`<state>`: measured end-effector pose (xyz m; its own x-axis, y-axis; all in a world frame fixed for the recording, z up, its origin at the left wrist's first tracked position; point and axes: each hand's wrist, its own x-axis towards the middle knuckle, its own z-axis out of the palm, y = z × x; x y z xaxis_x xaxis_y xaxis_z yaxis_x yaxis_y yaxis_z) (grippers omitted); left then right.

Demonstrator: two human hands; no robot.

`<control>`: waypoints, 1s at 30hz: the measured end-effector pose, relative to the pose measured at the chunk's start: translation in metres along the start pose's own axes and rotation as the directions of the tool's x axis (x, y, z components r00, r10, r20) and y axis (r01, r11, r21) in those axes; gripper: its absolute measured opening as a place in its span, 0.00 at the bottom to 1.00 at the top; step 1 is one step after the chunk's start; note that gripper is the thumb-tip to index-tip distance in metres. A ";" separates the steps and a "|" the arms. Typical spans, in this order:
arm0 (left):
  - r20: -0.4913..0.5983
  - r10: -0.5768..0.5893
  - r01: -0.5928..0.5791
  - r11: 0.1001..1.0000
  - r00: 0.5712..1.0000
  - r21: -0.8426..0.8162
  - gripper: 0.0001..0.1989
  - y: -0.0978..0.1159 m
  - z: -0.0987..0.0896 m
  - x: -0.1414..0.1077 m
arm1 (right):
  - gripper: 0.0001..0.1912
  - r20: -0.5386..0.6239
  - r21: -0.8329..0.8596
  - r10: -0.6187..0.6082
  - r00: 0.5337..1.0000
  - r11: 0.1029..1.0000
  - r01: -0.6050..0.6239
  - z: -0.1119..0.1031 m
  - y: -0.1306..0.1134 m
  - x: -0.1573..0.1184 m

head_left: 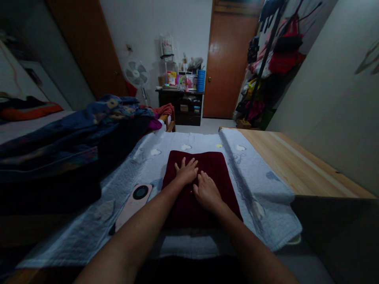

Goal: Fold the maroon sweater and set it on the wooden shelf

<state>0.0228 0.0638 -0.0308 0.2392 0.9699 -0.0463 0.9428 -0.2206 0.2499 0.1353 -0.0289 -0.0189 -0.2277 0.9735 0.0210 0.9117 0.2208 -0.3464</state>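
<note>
A dark red piece of cloth (213,165), folded into a flat, roughly square bundle, lies in front of me. My left hand (187,172) rests on its upper middle part with the fingers spread. Just to the right and a little nearer, my right hand (207,192) lies on the same bundle, fingers stretched forward. Neither hand grips anything. Beneath the bundle is a pale blue-grey patterned cover (142,161). A pink phone (133,205) with a round black camera ring lies on the cover, left of my left forearm.
Dark blue patterned bedding (97,122) is heaped on the left. A wooden board (284,161) extends on the right beside a wall. Farther back stand a fan (136,73), a dark cabinet (179,106) with goods on top, and a brown door (226,65). Bags (287,43) hang at the right.
</note>
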 end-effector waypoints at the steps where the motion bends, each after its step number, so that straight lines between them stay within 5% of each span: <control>1: 0.014 -0.004 0.004 1.000 1.000 -0.001 0.26 -0.001 -0.001 0.003 | 0.33 0.012 -0.010 -0.004 1.000 1.000 0.004 -0.001 0.000 0.001; 22: -0.075 -0.150 0.150 0.989 0.986 -0.004 0.29 -0.021 -0.006 0.058 | 0.26 0.060 0.019 -0.038 0.997 0.999 0.037 -0.008 0.001 -0.002; 30: -0.331 -0.145 0.109 0.986 0.933 -0.124 0.19 -0.026 0.000 0.053 | 0.26 0.057 0.003 -0.063 0.996 0.998 0.063 -0.007 0.003 0.001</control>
<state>0.0112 0.1204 -0.0393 0.0098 0.9706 0.2405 0.9271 -0.0990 0.3616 0.1399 -0.0270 -0.0134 -0.3041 0.9526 -0.0105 0.8945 0.2818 -0.3471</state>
